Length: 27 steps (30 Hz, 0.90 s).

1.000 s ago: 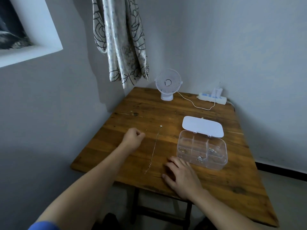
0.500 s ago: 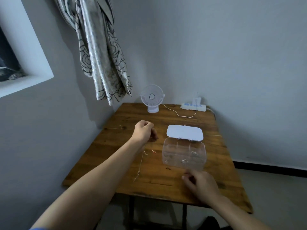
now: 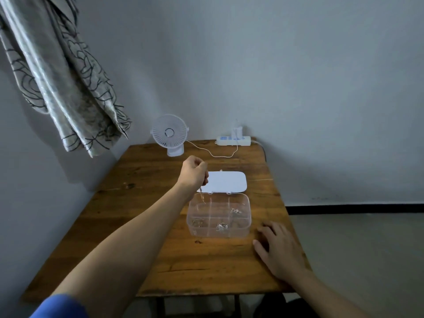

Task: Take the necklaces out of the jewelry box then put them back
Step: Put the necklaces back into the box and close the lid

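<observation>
Left hand [image 3: 193,173] was raised above the back-left corner of the jewelry box [image 3: 219,215], fingers pinched closed on the top of a thin necklace chain [image 3: 202,196]. The chain hung straight down from the pinch, its lower end dipping into the box's back-left compartment; too fine to tell whether the end touched the floor of it. Box was clear plastic, divided into compartments, sitting on the wooden table [image 3: 160,249] with its white lid [image 3: 226,182] flipped open and lying flat behind it. Small silver pieces visible in other compartments: front-left [image 3: 196,223], front-middle [image 3: 221,226], back-right [image 3: 235,211]; couldn't tell what each one was. Right hand [image 3: 278,251] lay flat, palm down on the table just right of the box's front-right corner, fingers loosely spread, holding nothing, not touching the box. Far end of the table: small white desk fan [image 3: 170,134], cable running to a white power strip [image 3: 232,140] against the wall. Patterned curtain [image 3: 57,88] hung at upper left. Blue sleeve [image 3: 59,307] at the bottom edge on the left arm.
</observation>
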Available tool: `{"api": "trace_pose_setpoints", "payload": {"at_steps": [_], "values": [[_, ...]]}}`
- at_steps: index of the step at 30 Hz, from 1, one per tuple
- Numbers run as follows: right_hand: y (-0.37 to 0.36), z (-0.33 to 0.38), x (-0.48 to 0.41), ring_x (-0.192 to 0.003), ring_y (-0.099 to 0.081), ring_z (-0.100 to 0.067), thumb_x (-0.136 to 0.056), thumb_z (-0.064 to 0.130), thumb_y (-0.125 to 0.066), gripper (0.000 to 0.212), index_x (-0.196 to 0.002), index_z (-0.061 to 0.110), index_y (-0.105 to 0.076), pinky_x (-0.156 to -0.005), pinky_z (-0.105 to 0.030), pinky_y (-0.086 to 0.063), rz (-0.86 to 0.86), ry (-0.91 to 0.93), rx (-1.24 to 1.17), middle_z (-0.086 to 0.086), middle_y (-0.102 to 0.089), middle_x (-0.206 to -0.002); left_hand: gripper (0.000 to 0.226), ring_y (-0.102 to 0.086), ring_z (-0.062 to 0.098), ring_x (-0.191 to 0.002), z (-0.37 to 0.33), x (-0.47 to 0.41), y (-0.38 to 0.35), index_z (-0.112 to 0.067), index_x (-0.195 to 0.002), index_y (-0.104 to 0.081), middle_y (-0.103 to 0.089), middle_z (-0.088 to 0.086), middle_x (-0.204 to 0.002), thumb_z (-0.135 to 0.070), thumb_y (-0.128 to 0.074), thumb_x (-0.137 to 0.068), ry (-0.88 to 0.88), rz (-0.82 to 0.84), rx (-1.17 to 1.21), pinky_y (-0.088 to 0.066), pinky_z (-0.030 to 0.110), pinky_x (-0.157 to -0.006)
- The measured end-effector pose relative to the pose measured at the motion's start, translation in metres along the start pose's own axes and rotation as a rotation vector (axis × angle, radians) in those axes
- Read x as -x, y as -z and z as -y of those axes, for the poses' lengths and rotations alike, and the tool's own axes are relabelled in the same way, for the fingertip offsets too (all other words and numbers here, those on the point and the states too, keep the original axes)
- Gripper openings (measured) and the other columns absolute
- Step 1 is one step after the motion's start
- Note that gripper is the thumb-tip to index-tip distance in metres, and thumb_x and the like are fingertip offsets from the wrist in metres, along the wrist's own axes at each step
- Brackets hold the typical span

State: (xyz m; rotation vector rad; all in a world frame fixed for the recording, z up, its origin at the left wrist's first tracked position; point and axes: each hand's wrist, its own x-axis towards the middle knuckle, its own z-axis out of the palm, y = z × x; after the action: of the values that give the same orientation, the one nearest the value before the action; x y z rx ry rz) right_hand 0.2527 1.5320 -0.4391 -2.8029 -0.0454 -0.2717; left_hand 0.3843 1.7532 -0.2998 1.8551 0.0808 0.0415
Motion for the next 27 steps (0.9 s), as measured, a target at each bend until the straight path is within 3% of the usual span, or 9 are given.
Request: {"api": "trace_pose_setpoints", "payload": {"at_steps": [6, 11, 13, 16, 21, 27], "values": [[-0.002, -0.001, -0.002, -0.12, -0.044, -0.014, -0.089, 0.052, -0.048, 0.043, -0.121, 0.025, -0.058, -0.1, -0.03, -0.038, -0.019, 0.02, -0.031, 0.005, -0.05, -0.13, 0.01, -0.058, 0.018, -0.059, 0.038, -0.018, -0.021, -0.004, -0.099, -0.053, -0.064, 0.015, -0.078, -0.009, -0.045, -0.093, 0.082, -0.013, -0.114, -0.049, 0.031, -0.057], [-0.004, -0.004, -0.002, -0.122, -0.043, -0.016, -0.089, 0.051, -0.048, 0.043, -0.122, 0.025, -0.057, -0.101, -0.031, -0.037, -0.014, 0.023, -0.016, 0.004, -0.049, -0.132, 0.004, -0.06, 0.02, -0.069, 0.064, -0.011, -0.022, -0.008, -0.082, -0.061, -0.063, 0.005, -0.074, -0.011, -0.06, -0.085, -0.028, -0.026, -0.464, -0.046, 0.029, -0.057], [-0.004, -0.004, -0.002, -0.122, -0.044, -0.017, -0.089, 0.051, -0.048, 0.042, -0.121, 0.025, -0.058, -0.101, -0.032, -0.038, -0.019, 0.021, -0.016, 0.004, -0.05, -0.132, 0.006, -0.058, 0.018, -0.068, 0.066, -0.007, -0.018, -0.009, -0.079, -0.061, -0.061, 0.002, -0.072, -0.012, -0.063, -0.084, -0.053, -0.022, -0.49, -0.046, 0.028, -0.057], [-0.004, -0.003, -0.002, -0.122, -0.044, -0.017, -0.09, 0.05, -0.048, 0.042, -0.121, 0.024, -0.057, -0.101, -0.033, -0.038, -0.016, 0.025, -0.002, 0.003, -0.05, -0.132, 0.004, -0.062, 0.02, -0.067, 0.063, -0.005, -0.009, -0.009, -0.082, -0.062, -0.066, 0.008, -0.073, -0.01, -0.061, -0.086, 0.01, -0.021, -0.375, -0.052, 0.031, -0.06], [-0.002, -0.001, -0.001, -0.122, -0.043, -0.016, -0.091, 0.051, -0.047, 0.043, -0.123, 0.024, -0.056, -0.102, -0.031, -0.037, -0.001, 0.015, 0.002, 0.004, -0.049, -0.132, 0.008, -0.059, 0.019, -0.06, 0.039, -0.003, 0.002, -0.001, -0.087, -0.06, -0.061, 0.012, -0.068, -0.005, -0.053, -0.09, 0.101, -0.061, -0.068, -0.05, 0.03, -0.055], [0.0, 0.001, -0.001, -0.124, -0.04, -0.011, -0.091, 0.054, -0.044, 0.045, -0.126, 0.027, -0.053, -0.104, -0.029, -0.035, 0.018, 0.005, 0.001, 0.007, -0.047, -0.135, 0.011, -0.057, 0.018, -0.059, 0.014, -0.008, 0.007, 0.0, -0.086, -0.06, -0.058, 0.014, -0.069, -0.005, -0.051, -0.09, 0.071, -0.092, 0.018, -0.048, 0.028, -0.054]]}}
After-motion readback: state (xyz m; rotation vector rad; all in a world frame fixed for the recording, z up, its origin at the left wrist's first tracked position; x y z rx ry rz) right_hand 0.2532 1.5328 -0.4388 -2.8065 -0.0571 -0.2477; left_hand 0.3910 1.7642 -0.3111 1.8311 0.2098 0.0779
